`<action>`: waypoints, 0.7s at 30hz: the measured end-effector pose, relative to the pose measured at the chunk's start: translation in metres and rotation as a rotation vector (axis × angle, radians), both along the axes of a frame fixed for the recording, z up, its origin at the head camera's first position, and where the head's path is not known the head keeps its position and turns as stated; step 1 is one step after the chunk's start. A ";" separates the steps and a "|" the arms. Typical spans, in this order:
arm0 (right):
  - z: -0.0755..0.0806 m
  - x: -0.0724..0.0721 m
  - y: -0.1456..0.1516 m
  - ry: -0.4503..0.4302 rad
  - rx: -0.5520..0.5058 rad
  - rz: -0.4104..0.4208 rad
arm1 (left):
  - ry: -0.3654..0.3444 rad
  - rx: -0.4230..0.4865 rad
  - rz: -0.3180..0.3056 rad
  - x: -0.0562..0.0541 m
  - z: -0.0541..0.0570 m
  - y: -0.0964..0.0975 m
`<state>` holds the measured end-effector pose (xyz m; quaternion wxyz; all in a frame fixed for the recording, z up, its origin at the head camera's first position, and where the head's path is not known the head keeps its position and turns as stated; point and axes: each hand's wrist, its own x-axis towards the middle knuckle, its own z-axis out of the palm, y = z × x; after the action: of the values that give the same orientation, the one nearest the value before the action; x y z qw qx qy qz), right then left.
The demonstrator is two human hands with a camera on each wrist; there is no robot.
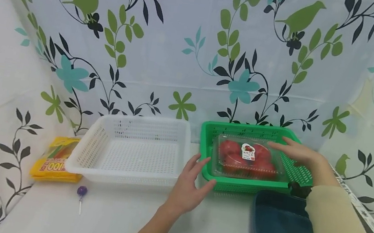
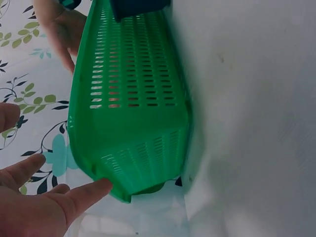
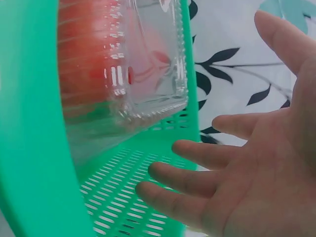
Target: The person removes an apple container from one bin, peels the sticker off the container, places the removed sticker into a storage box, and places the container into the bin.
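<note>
A clear plastic box of tomatoes, with a white label on its lid, sits in the green basket. My left hand is held at the basket's left end with fingers spread and nothing in them; in the left wrist view its fingertips come close to the basket's corner. Over the basket's right end hovers my right hand, also holding nothing. The right wrist view shows its straight, spread fingers beside the box, apart from it.
A white basket stands left of the green one. Farther left are a yellow packet and a purple lollipop. A dark blue tray lies under the right forearm, and a long flat box lies at the right.
</note>
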<state>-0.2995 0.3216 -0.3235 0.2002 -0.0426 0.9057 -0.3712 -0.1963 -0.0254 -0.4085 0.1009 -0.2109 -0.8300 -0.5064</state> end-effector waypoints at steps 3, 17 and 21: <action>-0.004 -0.004 0.000 -0.050 -0.054 -0.029 | -0.001 0.018 0.023 0.000 -0.005 0.004; -0.029 -0.019 0.013 -0.215 -0.203 -0.114 | 0.037 0.120 0.090 0.001 -0.029 0.020; -0.031 -0.020 0.015 -0.230 -0.237 -0.137 | 0.053 0.189 0.104 -0.002 -0.035 0.023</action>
<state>-0.3195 0.3368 -0.3549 0.2704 0.0388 0.8276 -0.4903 -0.1981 -0.0028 -0.4431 0.1684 -0.1707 -0.7854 -0.5706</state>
